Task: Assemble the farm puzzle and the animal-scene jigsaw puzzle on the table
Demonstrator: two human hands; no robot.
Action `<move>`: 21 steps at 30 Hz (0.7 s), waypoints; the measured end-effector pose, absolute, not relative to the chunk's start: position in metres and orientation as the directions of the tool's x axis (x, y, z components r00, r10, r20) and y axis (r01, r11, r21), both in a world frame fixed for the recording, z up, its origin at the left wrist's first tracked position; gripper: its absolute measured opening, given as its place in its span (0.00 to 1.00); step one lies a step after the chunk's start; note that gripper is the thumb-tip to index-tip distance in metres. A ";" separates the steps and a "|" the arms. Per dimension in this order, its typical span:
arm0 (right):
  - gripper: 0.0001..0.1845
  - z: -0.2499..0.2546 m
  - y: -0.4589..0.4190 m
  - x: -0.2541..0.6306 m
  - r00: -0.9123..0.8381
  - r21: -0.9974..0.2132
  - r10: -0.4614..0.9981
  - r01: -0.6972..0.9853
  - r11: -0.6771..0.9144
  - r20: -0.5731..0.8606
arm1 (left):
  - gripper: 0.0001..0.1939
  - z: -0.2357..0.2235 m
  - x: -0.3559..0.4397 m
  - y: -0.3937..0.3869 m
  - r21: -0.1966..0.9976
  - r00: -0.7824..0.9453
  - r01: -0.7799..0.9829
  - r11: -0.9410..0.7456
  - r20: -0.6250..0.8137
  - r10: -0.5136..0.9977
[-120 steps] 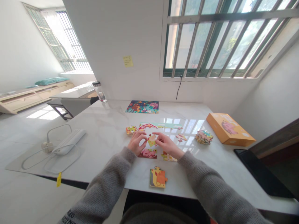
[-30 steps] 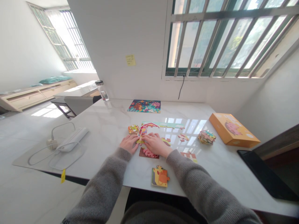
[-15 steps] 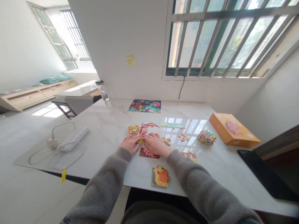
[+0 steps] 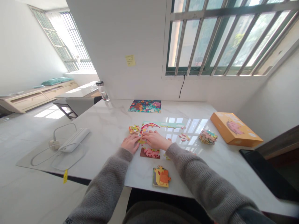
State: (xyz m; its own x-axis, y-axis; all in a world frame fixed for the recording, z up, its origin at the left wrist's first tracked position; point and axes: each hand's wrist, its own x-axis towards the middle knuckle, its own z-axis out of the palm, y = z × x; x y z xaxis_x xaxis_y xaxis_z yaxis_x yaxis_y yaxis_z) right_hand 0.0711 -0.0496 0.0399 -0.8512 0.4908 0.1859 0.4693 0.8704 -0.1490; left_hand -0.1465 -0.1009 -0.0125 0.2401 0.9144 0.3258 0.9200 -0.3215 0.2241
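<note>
Left hand (image 4: pixel 130 143) and right hand (image 4: pixel 155 140) lie low on the marble table (image 4: pixel 105 130), fingertips meeting at a small yellow jigsaw piece (image 4: pixel 141 141) below the red barn piece (image 4: pixel 148 125); neither grip clearly open or closed on it, pink pig piece (image 4: pixel 150 152) just nearer

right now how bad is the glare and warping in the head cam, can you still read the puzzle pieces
In the head view, a pale window reflection glares on the white marble-patterned tabletop; the far barred window is blown out; the wide lens bows the table edges; the cardboard giraffe puzzle piece stays legible, and the left hand and right hand show no strong blur.
</note>
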 end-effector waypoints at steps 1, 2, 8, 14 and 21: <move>0.18 0.038 -0.050 0.072 -0.850 -0.149 0.491 0.469 0.871 0.192 | 0.18 -0.012 -0.146 -0.101 0.226 0.242 0.919 -0.323 0.325 0.914; 0.19 0.035 -0.050 0.073 -0.846 -0.152 0.493 0.471 0.869 0.200 | 0.18 -0.011 -0.146 -0.101 0.227 0.241 0.919 -0.323 0.325 0.915; 0.21 0.029 -0.059 0.089 -0.802 -0.263 0.526 0.462 0.847 0.284 | 0.18 -0.008 -0.142 -0.103 0.222 0.229 0.924 -0.311 0.329 0.916; 0.20 0.041 -0.083 0.109 -0.765 -0.226 0.583 0.537 0.812 0.276 | 0.16 -0.004 -0.142 -0.106 0.251 0.225 0.914 -0.320 0.344 0.912; 0.23 0.040 -0.098 0.107 -0.789 -0.131 0.596 0.581 0.803 0.153 | 0.06 -0.001 -0.145 -0.129 0.318 0.238 0.879 -0.356 0.354 0.904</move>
